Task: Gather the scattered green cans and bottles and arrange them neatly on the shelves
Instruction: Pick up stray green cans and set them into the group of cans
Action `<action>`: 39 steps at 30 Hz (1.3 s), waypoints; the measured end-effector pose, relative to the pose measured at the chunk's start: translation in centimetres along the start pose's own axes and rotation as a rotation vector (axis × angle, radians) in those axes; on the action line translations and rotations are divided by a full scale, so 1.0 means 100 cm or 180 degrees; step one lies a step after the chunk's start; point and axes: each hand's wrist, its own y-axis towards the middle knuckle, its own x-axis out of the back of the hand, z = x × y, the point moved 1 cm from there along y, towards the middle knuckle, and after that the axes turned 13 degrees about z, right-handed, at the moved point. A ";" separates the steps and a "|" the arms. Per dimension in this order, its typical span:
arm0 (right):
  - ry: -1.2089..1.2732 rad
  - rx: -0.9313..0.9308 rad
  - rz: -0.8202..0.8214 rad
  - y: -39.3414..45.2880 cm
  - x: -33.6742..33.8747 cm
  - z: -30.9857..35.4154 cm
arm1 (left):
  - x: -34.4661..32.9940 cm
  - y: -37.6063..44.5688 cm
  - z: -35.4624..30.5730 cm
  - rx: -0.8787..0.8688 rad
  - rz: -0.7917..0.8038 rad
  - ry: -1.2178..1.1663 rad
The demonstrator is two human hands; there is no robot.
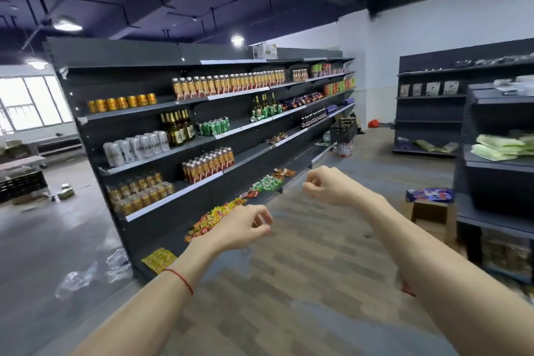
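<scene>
A long dark shelf unit runs along the left of the aisle. Green cans stand in a tight group on a middle shelf. Further along the same level, green bottles and cans stand loosely, with one can lying on its side at the shelf edge. My left hand is stretched out low in front of the bottom shelf, fingers loosely curled, holding nothing. My right hand is raised over the aisle floor, fingers curled in, also without anything in it.
Snack packets lie scattered on the bottom shelf. Other drinks fill the upper shelves. A black basket and a red-white bucket stand at the aisle's far end. A second shelf unit and a cardboard box are on the right.
</scene>
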 end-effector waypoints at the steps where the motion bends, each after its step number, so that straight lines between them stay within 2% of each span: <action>1: 0.0102 0.0003 -0.0062 0.028 0.010 -0.013 | 0.009 0.027 0.004 0.0039 -0.0042 -0.0028; 6: 0.0564 0.0073 -0.0163 0.157 0.035 -0.069 | 0.046 0.150 0.038 0.0100 -0.0344 -0.0326; 14: 0.0526 0.0272 -0.0099 0.387 0.027 -0.181 | 0.067 0.375 0.144 0.0003 -0.0636 -0.0661; 19: 0.0288 0.0079 0.0004 0.549 0.049 -0.247 | 0.089 0.546 0.218 0.0046 -0.0461 -0.0767; 26: 0.0095 -0.0284 0.0105 0.732 0.090 -0.359 | 0.131 0.759 0.277 0.0091 -0.0031 -0.0641; 31: 0.0027 -0.0095 0.0234 0.882 0.105 -0.433 | 0.173 0.917 0.326 0.0086 -0.0202 -0.0549; 39: 0.0213 0.0226 0.0380 1.153 0.154 -0.529 | 0.251 1.147 0.403 0.0459 -0.0466 -0.0621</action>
